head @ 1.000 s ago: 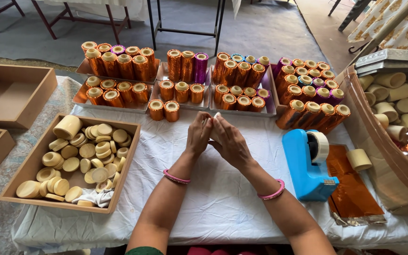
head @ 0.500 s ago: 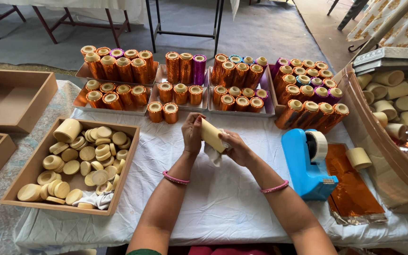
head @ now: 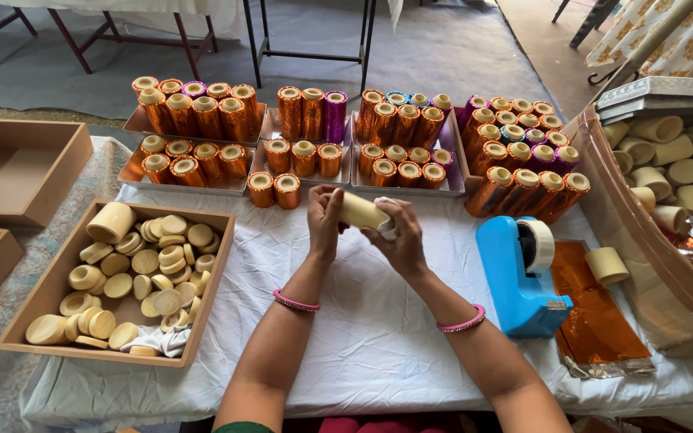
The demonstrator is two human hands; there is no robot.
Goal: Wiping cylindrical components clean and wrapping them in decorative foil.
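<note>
- Both hands are up over the white cloth (head: pixel 378 337) at the middle of the tabletop, holding one plain cream tube (head: pixel 362 212) between them, lying roughly level.
- Left hand (head: pixel 326 220): fingers closed around the tube's left end. Right hand (head: pixel 399 232): fingers closed around the right end, with a bit of white stuff (tape or paper, cannot tell which) pinched against the tube.
- Change: a second ago the palms were pressed together with no tube to be seen; half a second ago the tube stood slanted between the hands; now it is flatter and gripped at both ends. Judgement: the hands have gone from picking up to working on the bare tube, which has no foil on it yet.
- Beyond the hands: trays of foil-wrapped tubes (head: pixel 314 136), mostly copper, a few purple, standing upright in rows; two single ones stand just in front of the hands.
- Left: cardboard box (head: pixel 210 281) of cream caps and discs, with one larger cup in its far corner.
- Right: blue tape dispenser (head: pixel 515 277) on the cloth; beside it a stack of copper foil sheets (head: pixel 595 321) with a short cream tube lying on it.
- Far right: tub (head: pixel 627 232) of bare cream tubes.
- Pink bangles on both wrists.
</note>
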